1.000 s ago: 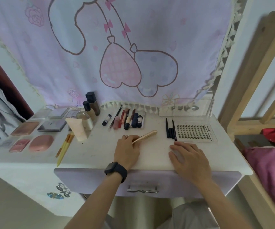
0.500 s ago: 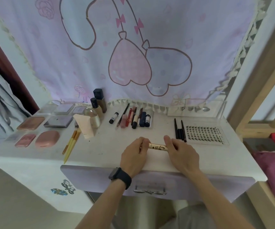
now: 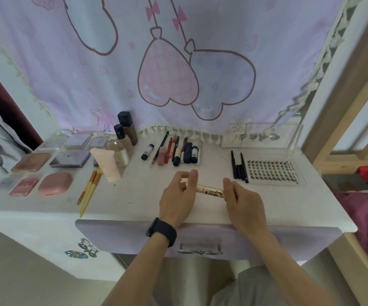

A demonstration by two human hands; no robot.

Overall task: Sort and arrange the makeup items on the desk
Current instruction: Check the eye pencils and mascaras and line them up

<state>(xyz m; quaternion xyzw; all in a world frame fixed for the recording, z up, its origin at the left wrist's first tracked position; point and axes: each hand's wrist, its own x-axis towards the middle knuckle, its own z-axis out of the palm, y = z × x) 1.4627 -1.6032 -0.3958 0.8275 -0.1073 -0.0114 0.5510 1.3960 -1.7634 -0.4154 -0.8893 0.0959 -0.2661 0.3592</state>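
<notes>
Pinching now: left hand point(image 3: 177, 193) grasps one end of the gold tube point(image 3: 209, 189), right hand point(image 3: 242, 199) grips the other, low over the counter point(image 3: 134, 195) near its six o'clock edge. Light, rigid and glossy, I'd judge, and likely slick, so take the barrel, not the tips. Lip pencils point(image 3: 169, 149) lie at twelve o'clock, black liners point(image 3: 238, 168) at two.

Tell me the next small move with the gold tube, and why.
Probably lay the gold tube beside the black pens: the left hand and right hand pinch its ends, and similar slim sticks lie grouped there.
</notes>
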